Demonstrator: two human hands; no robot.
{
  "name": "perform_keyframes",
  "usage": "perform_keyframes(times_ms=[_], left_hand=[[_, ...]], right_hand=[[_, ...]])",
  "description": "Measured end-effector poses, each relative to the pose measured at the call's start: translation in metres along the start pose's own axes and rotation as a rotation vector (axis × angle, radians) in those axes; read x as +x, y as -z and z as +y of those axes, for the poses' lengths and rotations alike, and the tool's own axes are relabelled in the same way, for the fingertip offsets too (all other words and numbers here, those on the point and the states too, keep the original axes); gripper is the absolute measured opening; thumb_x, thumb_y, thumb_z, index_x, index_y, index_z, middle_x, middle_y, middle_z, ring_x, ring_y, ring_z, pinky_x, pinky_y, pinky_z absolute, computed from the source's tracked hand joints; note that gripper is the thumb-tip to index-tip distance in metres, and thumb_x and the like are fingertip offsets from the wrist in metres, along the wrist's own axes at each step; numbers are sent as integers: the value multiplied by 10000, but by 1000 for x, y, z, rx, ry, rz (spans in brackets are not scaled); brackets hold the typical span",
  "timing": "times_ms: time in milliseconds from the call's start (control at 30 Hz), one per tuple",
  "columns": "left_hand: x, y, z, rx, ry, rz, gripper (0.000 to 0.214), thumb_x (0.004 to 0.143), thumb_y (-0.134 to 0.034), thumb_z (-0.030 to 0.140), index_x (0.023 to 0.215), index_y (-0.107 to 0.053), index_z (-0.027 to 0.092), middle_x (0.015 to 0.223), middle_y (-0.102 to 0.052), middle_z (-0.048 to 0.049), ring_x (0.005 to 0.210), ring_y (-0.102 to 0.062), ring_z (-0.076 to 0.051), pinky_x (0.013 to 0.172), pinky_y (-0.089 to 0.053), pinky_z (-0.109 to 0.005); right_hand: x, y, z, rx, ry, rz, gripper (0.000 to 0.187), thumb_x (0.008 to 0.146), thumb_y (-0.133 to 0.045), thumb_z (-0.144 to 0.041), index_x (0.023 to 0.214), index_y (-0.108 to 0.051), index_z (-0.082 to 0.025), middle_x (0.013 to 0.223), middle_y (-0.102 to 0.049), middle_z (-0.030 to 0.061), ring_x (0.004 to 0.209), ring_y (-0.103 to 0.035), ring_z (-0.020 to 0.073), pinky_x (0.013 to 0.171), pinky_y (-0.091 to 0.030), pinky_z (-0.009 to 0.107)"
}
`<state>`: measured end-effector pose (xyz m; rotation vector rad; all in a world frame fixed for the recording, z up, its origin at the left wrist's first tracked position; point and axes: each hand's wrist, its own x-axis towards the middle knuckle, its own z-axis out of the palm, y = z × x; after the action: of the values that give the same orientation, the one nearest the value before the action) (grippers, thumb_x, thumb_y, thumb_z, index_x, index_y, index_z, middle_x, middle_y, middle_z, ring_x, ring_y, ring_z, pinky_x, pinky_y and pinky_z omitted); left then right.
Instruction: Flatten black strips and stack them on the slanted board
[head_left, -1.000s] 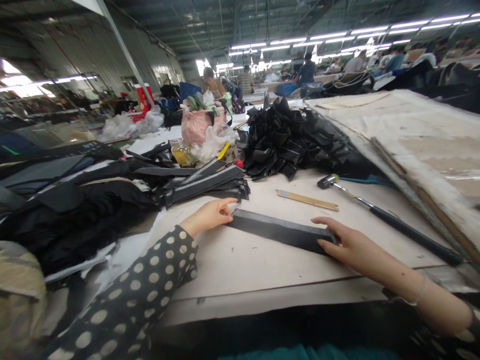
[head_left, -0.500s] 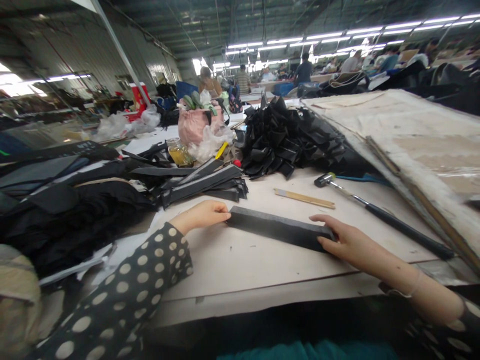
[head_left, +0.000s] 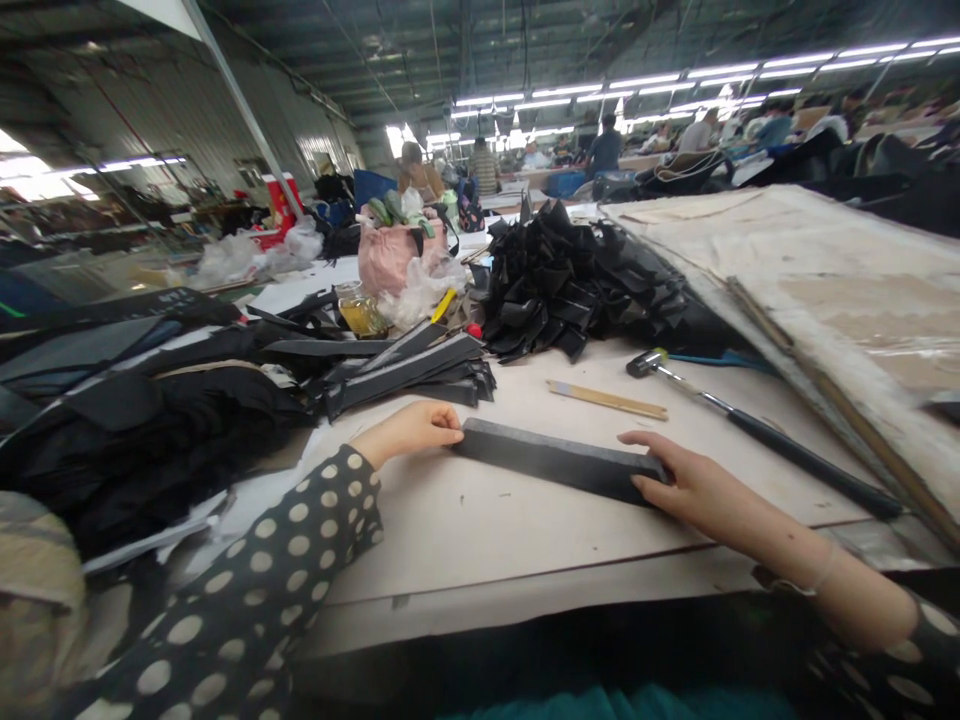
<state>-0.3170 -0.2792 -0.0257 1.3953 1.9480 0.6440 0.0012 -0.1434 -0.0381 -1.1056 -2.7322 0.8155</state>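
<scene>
A long black strip [head_left: 555, 459] lies on the pale worktable [head_left: 495, 530] in front of me. My left hand [head_left: 411, 429] pinches its left end, fingers curled together. My right hand [head_left: 690, 484] holds the strip's right end, thumb under and fingers along its near edge. The strip appears folded lengthwise and stands slightly raised along its length.
A stack of similar black strips [head_left: 405, 372] lies behind my left hand. A hammer [head_left: 750, 425] and a wooden stick [head_left: 606, 399] lie to the right. Further back are a heap of black folded pieces [head_left: 577, 275], a pink bag [head_left: 391, 255] and a glue jar [head_left: 360, 310]. People work far behind.
My left index finger, stretched out a second ago, has curled in onto the strip's end. The strip has lifted slightly along its fold. My right hand has barely moved.
</scene>
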Motion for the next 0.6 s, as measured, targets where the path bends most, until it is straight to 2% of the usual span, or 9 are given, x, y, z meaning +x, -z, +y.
perform_keyframes(times_ms=[100, 267, 433, 600], left_hand=[[5, -2, -3, -3, 12, -4, 204, 595, -613, 322, 643, -553, 133, 593, -552, 18, 538, -471, -96, 543, -373, -220], [8, -4, -13, -100, 23, -13, 272, 574, -645, 353, 721, -556, 141, 607, -567, 24, 539, -489, -95, 526, -380, -215], [6, -5, -14, -124, 15, -9, 251, 579, -648, 323, 725, -552, 143, 604, -558, 26, 557, -508, -102, 549, -405, -229], [3, -5, -18, -121, -40, 15, 231, 615, -617, 284, 779, -519, 155, 650, -559, 22, 600, -527, -110, 575, -410, -230]], right_hand=[[0, 0, -2, 0, 2, 6, 494, 741, -434, -329, 1217, -429, -197, 604, -502, -17, 561, -489, 156, 550, -365, 252], [0, 0, -4, 0, 11, 32, 487, 735, -439, -319, 1208, -449, -201, 590, -496, -20, 550, -492, 154, 534, -359, 244], [0, 1, -6, -19, -1, 19, 485, 737, -440, -328, 1205, -448, -202, 566, -485, -23, 529, -488, 154, 518, -349, 242], [0, 1, -9, -53, -22, 15, 480, 741, -430, -325, 1208, -442, -212, 575, -481, -22, 542, -495, 156, 526, -342, 243]])
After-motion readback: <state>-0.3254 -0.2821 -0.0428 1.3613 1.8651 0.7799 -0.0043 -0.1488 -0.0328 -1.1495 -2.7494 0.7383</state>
